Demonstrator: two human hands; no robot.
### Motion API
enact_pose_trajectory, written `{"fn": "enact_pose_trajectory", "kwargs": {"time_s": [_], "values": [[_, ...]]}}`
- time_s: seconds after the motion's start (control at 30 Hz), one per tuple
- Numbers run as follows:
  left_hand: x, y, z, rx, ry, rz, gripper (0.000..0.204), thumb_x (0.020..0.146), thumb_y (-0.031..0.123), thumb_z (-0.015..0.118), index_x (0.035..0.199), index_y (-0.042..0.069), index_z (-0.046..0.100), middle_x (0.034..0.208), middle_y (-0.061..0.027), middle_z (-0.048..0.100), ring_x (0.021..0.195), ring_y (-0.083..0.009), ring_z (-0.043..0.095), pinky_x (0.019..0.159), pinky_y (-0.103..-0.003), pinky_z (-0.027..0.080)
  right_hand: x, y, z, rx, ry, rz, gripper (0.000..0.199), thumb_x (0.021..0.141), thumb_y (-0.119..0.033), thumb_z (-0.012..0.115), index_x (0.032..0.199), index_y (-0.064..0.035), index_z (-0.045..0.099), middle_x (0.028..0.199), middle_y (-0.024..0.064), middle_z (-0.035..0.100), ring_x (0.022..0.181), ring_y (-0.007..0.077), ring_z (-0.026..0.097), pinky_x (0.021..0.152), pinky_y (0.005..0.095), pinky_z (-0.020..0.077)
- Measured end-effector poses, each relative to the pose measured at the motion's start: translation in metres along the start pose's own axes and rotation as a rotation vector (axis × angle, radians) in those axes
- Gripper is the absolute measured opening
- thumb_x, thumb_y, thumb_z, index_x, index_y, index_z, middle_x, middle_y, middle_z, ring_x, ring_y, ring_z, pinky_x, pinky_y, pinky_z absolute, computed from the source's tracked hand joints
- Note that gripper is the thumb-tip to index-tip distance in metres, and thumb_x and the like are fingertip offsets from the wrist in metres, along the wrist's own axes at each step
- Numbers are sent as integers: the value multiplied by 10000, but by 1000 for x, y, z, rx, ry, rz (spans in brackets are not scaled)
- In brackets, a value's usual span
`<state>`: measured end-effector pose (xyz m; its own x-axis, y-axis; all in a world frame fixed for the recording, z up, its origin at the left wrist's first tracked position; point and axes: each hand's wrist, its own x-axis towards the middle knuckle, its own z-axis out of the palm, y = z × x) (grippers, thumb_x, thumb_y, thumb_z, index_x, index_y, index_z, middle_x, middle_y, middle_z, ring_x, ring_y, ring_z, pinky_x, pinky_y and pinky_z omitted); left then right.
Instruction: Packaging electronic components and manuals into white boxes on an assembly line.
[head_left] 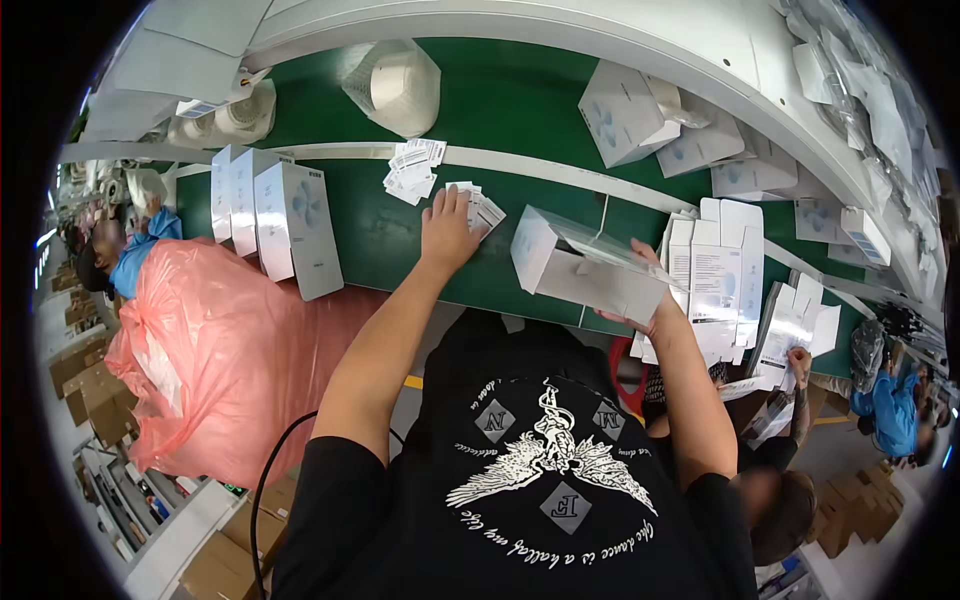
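My left hand (450,234) lies palm down on the green bench, fingers stretched over a small pile of printed white paper slips (487,212). A second pile of slips (412,172) sits just beyond it. My right hand (662,314) grips the right end of a white box (598,284), thumb and fingers on opposite sides. The box lies tilted with one side facing up, open; a clear flap or film shows along its top edge, and its inside is partly visible. Whether a slip is pinched under my left fingertips is hidden.
Upright white boxes (300,225) stand at the left, beside a large pink plastic bag (225,360). Flattened white cartons (715,275) are stacked at the right, where a co-worker's hand (799,366) touches another carton. A bubble-wrapped item (393,88) and boxes (625,115) stand behind a white strip.
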<state>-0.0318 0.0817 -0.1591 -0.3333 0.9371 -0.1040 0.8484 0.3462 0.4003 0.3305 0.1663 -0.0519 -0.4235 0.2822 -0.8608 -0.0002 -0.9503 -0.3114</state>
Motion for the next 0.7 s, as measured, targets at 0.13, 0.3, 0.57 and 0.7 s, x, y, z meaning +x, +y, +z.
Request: {"fn": "enact_pose_trajectory", "kwargs": {"time_s": [0.13, 0.3, 0.57, 0.7], "values": [[-32, -21, 17, 307, 168, 407, 644, 864, 444, 842, 1347, 57, 667, 1378, -147, 659, 1286, -367, 597, 1091, -509, 485, 3, 55, -4, 246, 170, 57, 730, 966, -741, 521, 1459, -209, 603, 1295, 138, 710, 1035, 385, 740, 747, 601, 636], [-27, -59, 30, 120, 3, 458, 535, 863, 354, 852, 1275, 54, 691, 1386, -133, 652, 1338, -376, 562, 1129, -491, 449, 15, 79, 24, 385, 323, -19, 689, 1020, -724, 448, 1394, -172, 618, 1194, 126, 729, 920, 363, 736, 756, 514, 645], [-12, -1, -20, -350, 12, 370, 431, 908, 277, 819, 1241, 36, 690, 1402, -158, 656, 1286, -372, 618, 1053, -454, 504, -75, 108, 112, -682, 792, -1060, 121, 980, -136, 562, 1010, -48, 640, 998, 184, 720, 751, 352, 679, 662, 497, 542], [10, 85, -94, -1057, -141, 497, 435, 942, 255, 780, 1300, 31, 671, 1422, -189, 663, 1236, -384, 663, 1023, -450, 530, -14, 50, 148, -1433, 501, -742, 163, 842, -50, 609, 952, -39, 729, 978, 212, 731, 850, 421, 708, 806, 509, 572]]}}
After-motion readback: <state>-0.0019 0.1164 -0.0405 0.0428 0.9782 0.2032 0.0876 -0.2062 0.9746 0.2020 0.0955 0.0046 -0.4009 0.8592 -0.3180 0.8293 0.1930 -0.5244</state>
